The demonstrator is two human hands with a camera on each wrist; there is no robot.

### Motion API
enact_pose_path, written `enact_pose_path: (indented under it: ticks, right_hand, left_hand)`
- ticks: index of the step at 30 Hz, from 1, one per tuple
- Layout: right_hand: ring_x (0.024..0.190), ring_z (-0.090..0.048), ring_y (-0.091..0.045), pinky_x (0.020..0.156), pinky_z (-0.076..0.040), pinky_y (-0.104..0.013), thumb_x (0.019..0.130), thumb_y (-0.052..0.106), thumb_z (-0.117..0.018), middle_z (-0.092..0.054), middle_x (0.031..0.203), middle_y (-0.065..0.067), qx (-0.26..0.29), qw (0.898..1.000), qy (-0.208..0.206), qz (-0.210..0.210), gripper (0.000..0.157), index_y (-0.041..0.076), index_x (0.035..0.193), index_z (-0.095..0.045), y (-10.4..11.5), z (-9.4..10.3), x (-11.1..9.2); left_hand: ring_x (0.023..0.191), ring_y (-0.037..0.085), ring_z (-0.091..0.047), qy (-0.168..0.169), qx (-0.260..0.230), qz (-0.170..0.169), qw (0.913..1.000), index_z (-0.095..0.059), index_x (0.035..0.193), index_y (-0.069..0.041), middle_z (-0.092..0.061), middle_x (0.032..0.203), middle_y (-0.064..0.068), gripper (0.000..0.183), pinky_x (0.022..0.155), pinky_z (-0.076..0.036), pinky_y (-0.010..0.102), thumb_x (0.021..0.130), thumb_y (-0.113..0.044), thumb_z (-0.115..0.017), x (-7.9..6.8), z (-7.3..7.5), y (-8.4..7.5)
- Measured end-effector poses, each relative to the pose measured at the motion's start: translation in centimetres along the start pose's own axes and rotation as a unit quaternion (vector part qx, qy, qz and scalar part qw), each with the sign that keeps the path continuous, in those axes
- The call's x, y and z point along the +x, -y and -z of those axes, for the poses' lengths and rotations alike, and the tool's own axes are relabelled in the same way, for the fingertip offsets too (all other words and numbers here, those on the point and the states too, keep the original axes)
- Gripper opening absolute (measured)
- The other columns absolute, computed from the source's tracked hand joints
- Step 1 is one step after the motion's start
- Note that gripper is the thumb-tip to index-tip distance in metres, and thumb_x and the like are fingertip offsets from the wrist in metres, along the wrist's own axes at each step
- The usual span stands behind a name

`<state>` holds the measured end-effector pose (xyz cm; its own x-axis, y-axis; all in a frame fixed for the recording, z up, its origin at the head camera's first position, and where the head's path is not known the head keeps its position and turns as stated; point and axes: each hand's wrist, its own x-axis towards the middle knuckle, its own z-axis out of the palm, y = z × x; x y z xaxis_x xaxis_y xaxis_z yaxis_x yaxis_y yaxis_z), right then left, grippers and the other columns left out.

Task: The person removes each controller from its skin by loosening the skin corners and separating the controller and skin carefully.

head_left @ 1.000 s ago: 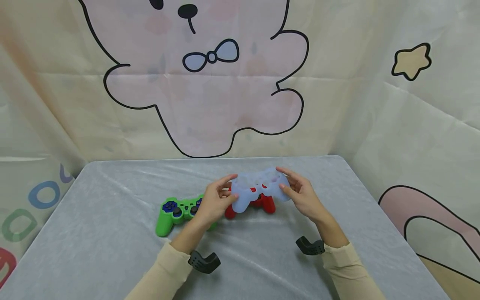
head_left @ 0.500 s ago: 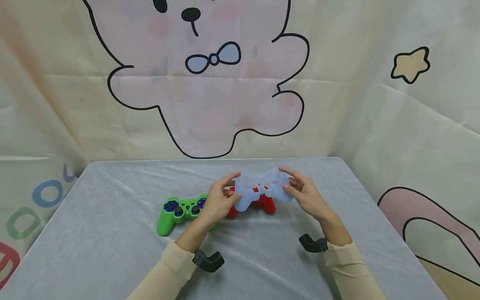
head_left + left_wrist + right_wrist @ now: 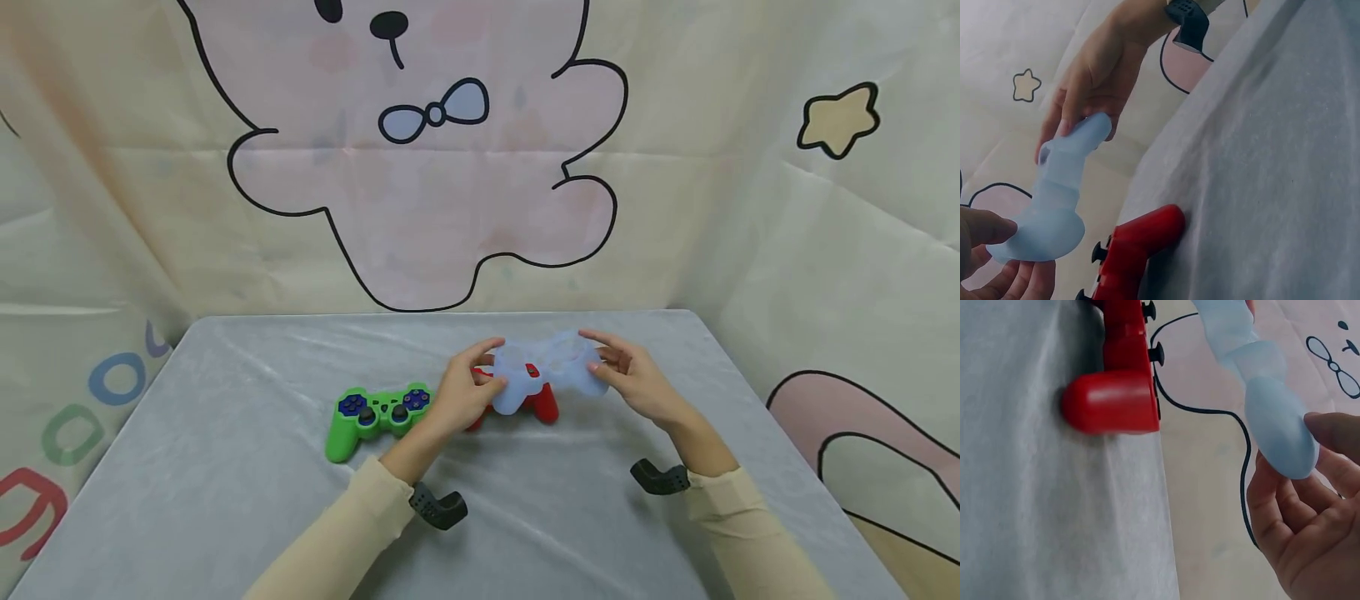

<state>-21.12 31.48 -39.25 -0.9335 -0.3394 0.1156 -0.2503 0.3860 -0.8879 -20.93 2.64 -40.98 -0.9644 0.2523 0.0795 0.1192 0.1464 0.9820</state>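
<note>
A translucent pale blue silicone controller cover is held by both hands above the table. My left hand pinches its left grip, thumb on the near side. At the opposite grip, my right hand pinches it between thumb and fingers. Beneath and behind the cover in the head view lies a red game controller, partly hidden by the cover and left hand. Both wrist views show a gap between the raised cover and the red controller, whose black thumbsticks stick up.
A green game controller with dark blue buttons lies left of the left forearm, its right grip hidden by that arm. A grey cloth covers the table. Printed curtains hang behind and at both sides. Each wrist wears a black camera mount.
Both hands have shifted right with the cover, which sits farther right over the red controller. More of the green controller shows beside the left arm. The head view has swung slightly.
</note>
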Motion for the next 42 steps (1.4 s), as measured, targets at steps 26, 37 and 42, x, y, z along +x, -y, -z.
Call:
enact_pose_path:
  ticks: [26,37,42]
  right_hand:
    - [0.131,-0.047,0.003,0.092,-0.045,-0.012,0.104,0.022,-0.057,-0.038,0.157,-0.019,0.003,0.998,-0.003,-0.066,0.057,0.011,0.156,-0.037,-4.8,4.6,-2.3]
    - [0.151,-0.016,-0.05,0.09,-0.042,-0.007,0.104,0.022,-0.058,-0.013,0.167,-0.026,-0.014,0.995,0.008,-0.095,0.061,0.011,0.158,-0.033,-4.9,7.2,-2.8]
    - [0.15,-0.013,-0.055,0.11,-0.041,-0.048,0.104,0.024,-0.058,-0.005,0.169,-0.023,-0.037,0.993,0.01,-0.107,0.062,0.012,0.159,-0.031,-5.0,8.2,-3.5]
  left_hand:
    - [0.078,0.013,-0.063,0.055,-0.012,0.052,0.9971,-0.054,0.146,-0.017,-0.059,0.134,0.018,0.061,0.065,-0.053,0.025,0.089,-0.001,-0.069,2.4,-6.3,0.3]
    - [0.063,0.011,-0.057,0.056,-0.02,0.058,0.9965,-0.053,0.147,-0.016,-0.06,0.126,0.014,0.065,0.058,-0.049,0.023,0.087,0.002,-0.071,3.4,-8.9,-0.3]
    - [0.067,0.013,-0.064,0.058,-0.018,0.068,0.9959,-0.052,0.148,-0.019,-0.061,0.127,0.011,0.066,0.062,-0.053,0.026,0.088,0.001,-0.072,3.7,-10.2,-0.5]
